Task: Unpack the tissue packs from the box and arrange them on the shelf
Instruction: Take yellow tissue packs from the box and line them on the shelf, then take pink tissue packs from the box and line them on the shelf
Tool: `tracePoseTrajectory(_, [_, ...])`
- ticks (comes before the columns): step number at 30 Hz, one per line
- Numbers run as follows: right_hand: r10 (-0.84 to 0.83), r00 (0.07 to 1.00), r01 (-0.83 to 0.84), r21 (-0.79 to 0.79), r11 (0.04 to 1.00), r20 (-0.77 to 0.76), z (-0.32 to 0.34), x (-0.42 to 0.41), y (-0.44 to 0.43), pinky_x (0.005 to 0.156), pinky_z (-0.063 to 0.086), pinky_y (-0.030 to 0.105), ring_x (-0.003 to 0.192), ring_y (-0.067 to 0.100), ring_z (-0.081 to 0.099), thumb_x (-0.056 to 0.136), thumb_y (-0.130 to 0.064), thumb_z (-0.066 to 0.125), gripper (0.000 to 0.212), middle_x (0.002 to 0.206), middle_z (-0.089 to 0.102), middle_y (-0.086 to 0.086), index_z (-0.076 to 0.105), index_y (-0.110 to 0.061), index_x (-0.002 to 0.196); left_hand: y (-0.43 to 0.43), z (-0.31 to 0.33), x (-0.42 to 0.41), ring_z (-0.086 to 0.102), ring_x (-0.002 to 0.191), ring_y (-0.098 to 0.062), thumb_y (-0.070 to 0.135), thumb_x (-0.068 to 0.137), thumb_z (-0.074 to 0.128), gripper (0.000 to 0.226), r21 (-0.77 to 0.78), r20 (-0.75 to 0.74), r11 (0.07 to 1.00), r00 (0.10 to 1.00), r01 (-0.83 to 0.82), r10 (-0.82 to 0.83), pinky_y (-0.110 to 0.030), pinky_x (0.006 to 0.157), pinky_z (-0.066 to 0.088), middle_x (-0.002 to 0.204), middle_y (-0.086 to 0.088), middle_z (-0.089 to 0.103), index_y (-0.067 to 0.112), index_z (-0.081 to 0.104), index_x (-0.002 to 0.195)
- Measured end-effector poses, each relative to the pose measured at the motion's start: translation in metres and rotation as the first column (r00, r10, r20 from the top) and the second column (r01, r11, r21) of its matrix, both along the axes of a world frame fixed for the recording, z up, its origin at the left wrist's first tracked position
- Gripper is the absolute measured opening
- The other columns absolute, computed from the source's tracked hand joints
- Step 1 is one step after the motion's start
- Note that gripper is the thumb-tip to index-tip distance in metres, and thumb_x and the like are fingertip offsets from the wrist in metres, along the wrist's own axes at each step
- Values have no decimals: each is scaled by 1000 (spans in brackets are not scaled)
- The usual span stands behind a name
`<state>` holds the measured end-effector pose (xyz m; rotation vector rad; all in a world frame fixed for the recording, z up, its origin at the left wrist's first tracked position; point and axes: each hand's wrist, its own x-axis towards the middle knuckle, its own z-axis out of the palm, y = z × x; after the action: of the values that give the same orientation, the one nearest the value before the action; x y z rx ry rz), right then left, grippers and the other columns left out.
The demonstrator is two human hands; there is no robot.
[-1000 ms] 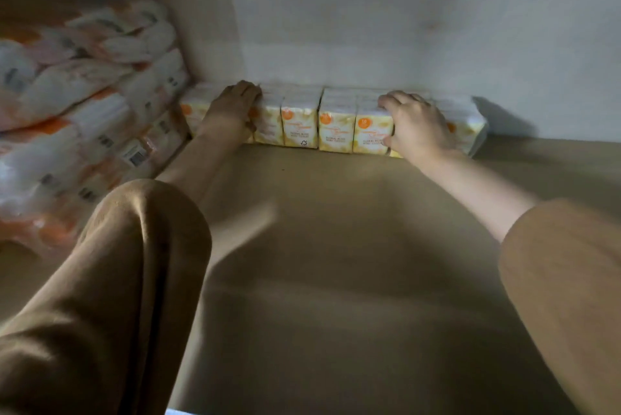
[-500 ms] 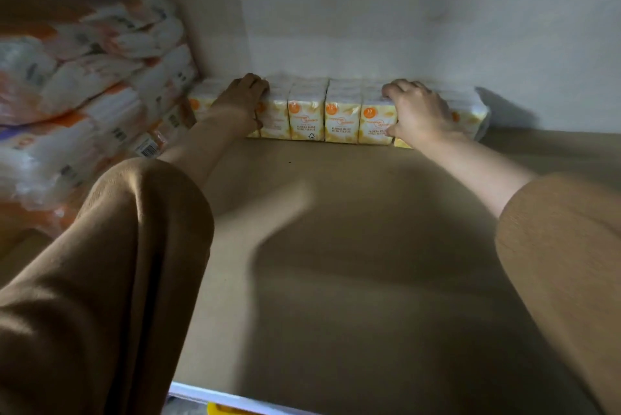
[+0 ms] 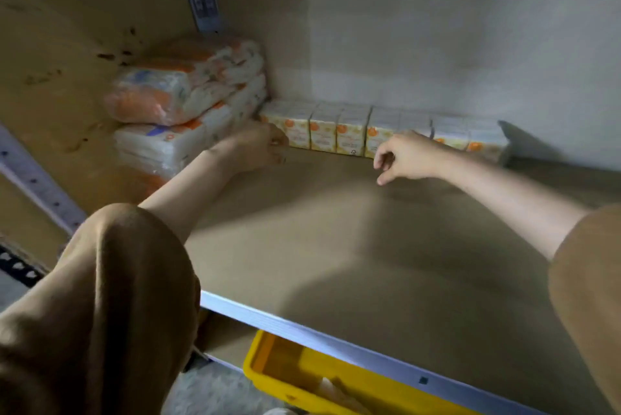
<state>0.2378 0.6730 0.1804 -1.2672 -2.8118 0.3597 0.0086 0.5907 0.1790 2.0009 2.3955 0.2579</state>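
Note:
A row of small yellow-and-white tissue packs (image 3: pixel 349 132) stands along the back wall of the brown shelf (image 3: pixel 336 233). My left hand (image 3: pixel 258 145) is just in front of the row's left end, fingers curled, holding nothing. My right hand (image 3: pixel 406 155) hovers in front of the row's right half, off the packs, fingers loosely apart and empty. Both arms wear tan sleeves.
Larger orange-and-white tissue bundles (image 3: pixel 188 102) are stacked at the shelf's left end against the side wall. The shelf's white front edge (image 3: pixel 302 324) crosses the lower view. A yellow bin (image 3: pixel 302 377) sits below it. A metal upright (image 3: pixel 33 189) runs at the left.
Both hands have come off the row of packs and drawn back toward me. The view has pulled back, showing the shelf edge and the yellow bin.

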Motion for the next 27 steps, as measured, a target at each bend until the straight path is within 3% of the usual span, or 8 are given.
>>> tracePoseTrajectory(3, [150,989,-150,-74,986,-10,-7,-22,-48,70,39,21,103,24,62,75,-17,75,33,107,69,11,68,-4,104,-64,-3,-3,56,115,-28,22,84,65,36,-45,40,995,995,-84,86,-30,94,43,124,-15,62,8,61,117])
tracePoseTrajectory(5, [254,967,-254,-101,962,-15,-11,-38,-82,73,40,21,101,22,61,76,-19,75,35,108,70,11,68,-4,106,-111,-7,-5,57,115,-25,21,85,65,32,-85,58,990,992,-111,116,-29,95,43,124,-9,63,11,64,115])
tracePoseTrajectory(11, [543,832,-555,-155,817,-115,-17,-88,-194,67,35,18,81,8,51,78,-20,72,32,106,70,10,68,-7,108,-254,-26,-10,58,113,-20,25,89,60,31,-214,74,948,964,-235,255,-27,94,42,128,2,60,19,61,119])
tracePoseTrajectory(17, [745,660,-745,-207,634,-98,-46,-130,-305,75,40,25,103,22,59,81,-26,69,34,110,68,9,65,-11,111,-383,-63,-9,59,112,-18,25,87,61,31,-250,106,892,905,-377,412,-28,95,43,122,3,62,18,62,117])
tracePoseTrajectory(21, [813,579,-790,-294,538,-67,-77,-153,-367,77,42,25,102,23,61,81,-25,69,34,109,68,9,65,-9,111,-458,-88,1,67,81,-17,42,70,49,39,-220,120,859,861,-462,494,-24,76,51,85,-2,68,10,69,83])
tracePoseTrajectory(23, [825,562,-791,-333,513,-64,-94,-161,-393,76,42,26,102,24,62,81,-24,69,34,110,67,9,65,-10,111,-489,-106,-1,65,79,-22,28,79,59,26,-286,126,821,830,-494,543,-28,74,50,72,-1,60,3,64,77])
tracePoseTrajectory(25, [839,542,-793,-356,495,-43,-112,-169,-415,80,45,28,103,24,61,81,-24,68,34,113,67,8,65,-11,112,-518,-129,-5,61,99,-26,22,83,64,18,-375,148,778,796,-504,587,-33,84,49,83,0,58,6,64,93])
tracePoseTrajectory(27, [852,524,-794,-370,483,-12,-131,-176,-434,83,47,29,105,23,60,81,-24,68,33,114,66,8,64,-11,112,-543,-152,-8,57,112,-20,25,86,62,24,-451,132,734,775,-508,618,-32,90,47,110,0,63,16,63,108])
